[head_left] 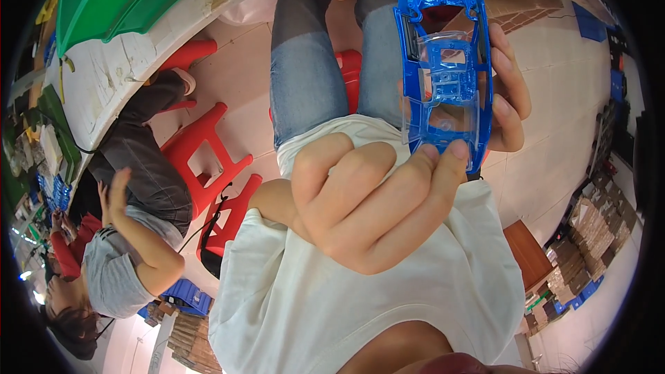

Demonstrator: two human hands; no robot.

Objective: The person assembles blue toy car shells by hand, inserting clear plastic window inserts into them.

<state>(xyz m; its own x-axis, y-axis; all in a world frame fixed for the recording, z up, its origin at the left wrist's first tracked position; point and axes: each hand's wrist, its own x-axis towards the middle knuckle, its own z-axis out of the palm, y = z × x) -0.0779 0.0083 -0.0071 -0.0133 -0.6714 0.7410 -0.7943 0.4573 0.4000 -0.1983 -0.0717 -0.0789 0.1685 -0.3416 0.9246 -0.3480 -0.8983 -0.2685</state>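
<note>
The shell (443,48), a glossy blue plastic toy-car body with a clear window insert, stands upright above the lap; the left hand (367,201) curls below it, fingertips pinching its lower edge; the right hand (509,93) wraps its right side from behind; red stools (208,145) sit left of it on pale tile.

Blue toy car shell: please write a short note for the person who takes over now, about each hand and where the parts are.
Left hand: fingertips pinch the lower end of the blue toy car shell.
Right hand: behind the shell, fingers wrapped around its right edge.
Shell: held up close to the camera, above the lap, inner side facing the viewer.
Clear plastic insert: sits inside the shell, at its middle. Whether it is fully clicked in, I cannot tell.
Nearby: red stools, another person at the left.
</note>
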